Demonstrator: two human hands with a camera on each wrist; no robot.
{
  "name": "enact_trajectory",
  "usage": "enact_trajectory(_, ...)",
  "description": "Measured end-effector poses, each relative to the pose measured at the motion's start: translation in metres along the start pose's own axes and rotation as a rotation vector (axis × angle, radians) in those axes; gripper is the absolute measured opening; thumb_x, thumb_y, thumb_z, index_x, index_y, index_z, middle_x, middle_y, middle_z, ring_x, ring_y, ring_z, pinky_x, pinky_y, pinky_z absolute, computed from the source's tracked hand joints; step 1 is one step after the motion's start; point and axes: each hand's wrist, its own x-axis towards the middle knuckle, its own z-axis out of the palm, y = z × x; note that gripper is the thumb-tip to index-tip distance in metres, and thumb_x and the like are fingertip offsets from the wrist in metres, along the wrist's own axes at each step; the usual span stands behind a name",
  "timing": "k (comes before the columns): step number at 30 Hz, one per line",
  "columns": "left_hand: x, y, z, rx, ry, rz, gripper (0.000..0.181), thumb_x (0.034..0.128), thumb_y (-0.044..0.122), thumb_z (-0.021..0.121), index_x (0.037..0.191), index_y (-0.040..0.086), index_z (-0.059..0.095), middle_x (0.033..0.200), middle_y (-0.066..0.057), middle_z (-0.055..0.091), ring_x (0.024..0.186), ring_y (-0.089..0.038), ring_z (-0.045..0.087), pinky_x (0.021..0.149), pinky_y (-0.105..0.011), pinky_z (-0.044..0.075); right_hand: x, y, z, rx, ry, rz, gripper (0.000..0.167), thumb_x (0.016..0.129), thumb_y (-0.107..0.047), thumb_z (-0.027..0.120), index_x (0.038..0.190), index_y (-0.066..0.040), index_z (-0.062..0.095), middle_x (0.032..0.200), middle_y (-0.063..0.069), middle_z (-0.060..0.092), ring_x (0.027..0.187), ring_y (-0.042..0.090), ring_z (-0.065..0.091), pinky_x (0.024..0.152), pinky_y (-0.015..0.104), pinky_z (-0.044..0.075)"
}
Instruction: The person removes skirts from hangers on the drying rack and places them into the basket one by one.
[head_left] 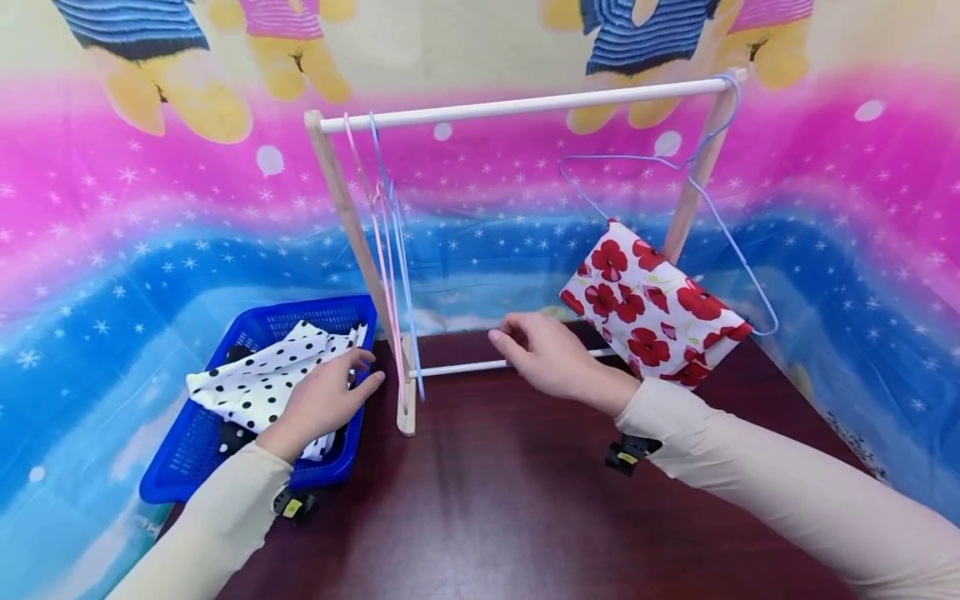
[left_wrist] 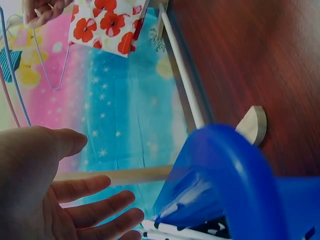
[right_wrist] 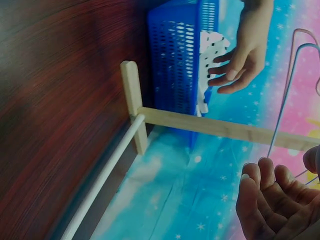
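Observation:
In the head view my left hand (head_left: 322, 400) is over a blue plastic basket (head_left: 243, 486), above a white cloth with black dots (head_left: 258, 379). Its fingers are spread and hold nothing, as the left wrist view also shows. My right hand (head_left: 551, 354) hovers in front of the rack's lower bar, fingers loosely curled with nothing between them. To its right, a white cloth with red flowers (head_left: 645, 304) hangs from a blue hanger (head_left: 726, 223) at the right end of a small clothes rack (head_left: 525, 105).
Pink hangers (head_left: 384, 275) and blue hangers (head_left: 406, 287) hang together at the rack's left end, beside the basket. A black cloth with white dots (head_left: 234, 437) lies under the white one. The rack stands on a dark red wooden table (head_left: 480, 517); a printed backdrop (head_left: 480, 242) rises behind.

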Motion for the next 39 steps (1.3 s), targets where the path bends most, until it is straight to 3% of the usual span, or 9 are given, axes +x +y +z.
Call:
enact_trajectory(9, -0.004, 0.013, 0.011, 0.004, 0.029, 0.056, 0.041, 0.0999, 0.037, 0.06, 0.13, 0.01, 0.062, 0.12, -0.014, 0.072, 0.099, -0.03, 0.068, 0.08, -0.049, 0.055, -0.01, 0.014, -0.002, -0.092, 0.037, -0.014, 0.02, 0.102, -0.032, 0.059, 0.09, -0.016, 0.065, 0.067, -0.001, 0.058, 0.059, 0.012, 0.052, 0.057, 0.031, 0.045)
enact_trajectory(14, -0.005, 0.019, 0.019, -0.004, 0.064, 0.124, 0.029, 0.0973, 0.036, 0.064, 0.116, 0.013, 0.067, 0.098, -0.005, 0.075, 0.079, -0.02, 0.064, 0.066, -0.037, 0.05, -0.016, 0.023, -0.001, -0.145, 0.041, -0.004, 0.018, 0.101, -0.032, 0.062, 0.09, -0.018, 0.064, 0.064, -0.003, 0.056, 0.056, 0.01, 0.051, 0.054, 0.029, 0.044)
enact_trajectory(18, -0.007, 0.024, 0.023, -0.001, 0.079, 0.151, 0.025, 0.0968, 0.037, 0.065, 0.106, 0.014, 0.067, 0.077, 0.0, 0.067, 0.067, -0.017, 0.056, 0.057, -0.032, 0.043, -0.019, 0.03, -0.002, -0.171, 0.035, 0.016, 0.02, 0.1, -0.034, 0.062, 0.091, -0.017, 0.065, 0.065, -0.003, 0.057, 0.058, 0.01, 0.052, 0.056, 0.029, 0.045)
enact_trajectory(20, -0.008, 0.026, 0.026, 0.004, 0.083, 0.156, 0.024, 0.0963, 0.036, 0.066, 0.106, 0.014, 0.066, 0.077, -0.002, 0.067, 0.07, -0.02, 0.06, 0.058, -0.036, 0.045, -0.021, 0.033, -0.003, -0.178, 0.029, 0.031, 0.02, 0.1, -0.035, 0.062, 0.093, -0.016, 0.066, 0.067, -0.003, 0.059, 0.059, 0.01, 0.052, 0.057, 0.029, 0.045)
enact_trajectory(26, -0.011, 0.03, 0.034, 0.012, 0.055, 0.146, 0.031, 0.0968, 0.035, 0.066, 0.117, 0.012, 0.066, 0.103, -0.011, 0.075, 0.091, -0.029, 0.071, 0.077, -0.047, 0.057, -0.027, 0.043, -0.006, -0.178, 0.022, 0.056, 0.021, 0.099, -0.036, 0.063, 0.096, -0.016, 0.066, 0.066, -0.003, 0.06, 0.056, 0.011, 0.052, 0.053, 0.029, 0.046)
enact_trajectory(31, -0.012, 0.033, 0.042, -0.015, 0.05, 0.155, 0.024, 0.097, 0.038, 0.066, 0.097, 0.014, 0.063, 0.072, 0.003, 0.066, 0.068, -0.014, 0.059, 0.063, -0.033, 0.05, -0.031, 0.049, -0.007, -0.163, 0.026, 0.054, 0.019, 0.099, -0.034, 0.063, 0.093, -0.016, 0.065, 0.064, -0.003, 0.059, 0.054, 0.01, 0.052, 0.053, 0.029, 0.046)
enact_trajectory(33, -0.013, 0.034, 0.046, -0.015, 0.066, 0.173, 0.023, 0.097, 0.038, 0.066, 0.094, 0.015, 0.063, 0.063, 0.009, 0.061, 0.066, -0.013, 0.059, 0.064, -0.034, 0.05, -0.032, 0.052, -0.008, -0.164, 0.034, 0.056, 0.019, 0.099, -0.033, 0.064, 0.094, -0.016, 0.065, 0.063, -0.004, 0.06, 0.054, 0.01, 0.052, 0.053, 0.028, 0.046)
enact_trajectory(35, -0.014, 0.037, 0.049, -0.01, 0.089, 0.196, 0.023, 0.0967, 0.038, 0.066, 0.1, 0.014, 0.065, 0.062, 0.009, 0.061, 0.068, -0.014, 0.062, 0.067, -0.037, 0.053, -0.034, 0.055, -0.009, -0.166, 0.044, 0.062, 0.018, 0.099, -0.033, 0.064, 0.094, -0.016, 0.066, 0.064, -0.003, 0.06, 0.054, 0.01, 0.053, 0.054, 0.028, 0.047)
enact_trajectory(39, -0.016, 0.043, 0.055, -0.014, 0.122, 0.222, 0.033, 0.0959, 0.037, 0.067, 0.12, 0.014, 0.065, 0.081, -0.004, 0.072, 0.078, -0.023, 0.068, 0.073, -0.043, 0.056, -0.038, 0.06, -0.012, -0.164, 0.055, 0.078, 0.017, 0.099, -0.033, 0.064, 0.095, -0.016, 0.067, 0.064, -0.004, 0.061, 0.055, 0.011, 0.053, 0.054, 0.029, 0.047)
